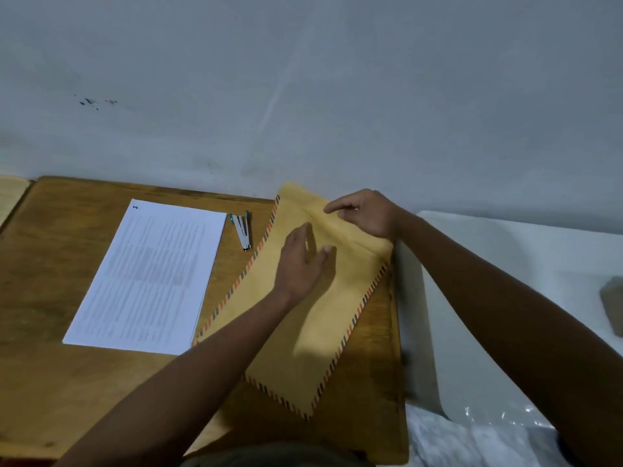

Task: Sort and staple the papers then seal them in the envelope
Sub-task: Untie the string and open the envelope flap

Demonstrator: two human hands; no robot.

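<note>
Hands work a large yellow envelope (303, 318) with striped red-and-dark edging, which lies slanted on the right half of a wooden table (50, 298), its flap end toward the far edge and the grey wall (303, 79). The right hand (365, 214) sits at the envelope's far end, fingers curled over the raised flap with the forefinger stretched out along it; whether it actually pinches the paper cannot be told. The left hand (300, 261) lies flat on the envelope's middle, fingers straight and spread, holding nothing. A stack of printed white papers (148, 278) rests on the table's left-centre, its right edge just beside the envelope's long side. A small stapler (243, 230) with green trim lies between the papers' far right corner and the envelope, near the far edge. A white surface (505, 298) adjoins the table's right edge.
</note>
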